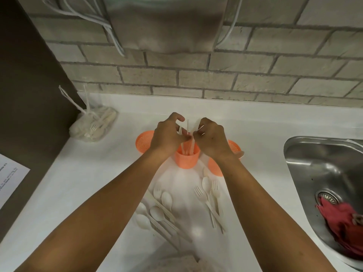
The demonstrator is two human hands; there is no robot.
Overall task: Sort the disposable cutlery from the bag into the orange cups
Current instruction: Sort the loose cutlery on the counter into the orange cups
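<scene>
Four orange plastic cups [144, 141] stand on the white counter [255, 130], two of them meshed and one half hidden under the right forearm. Both hands meet above the solid middle cup [186, 160]: the left hand [169, 132] and right hand [211, 136] each pinch the thin white plastic cutlery handles [191, 146] standing in it. Loose cream forks and spoons [206, 185] lie in two clusters nearer the person. One clear plastic bag [94, 124] of cutlery sits far left.
</scene>
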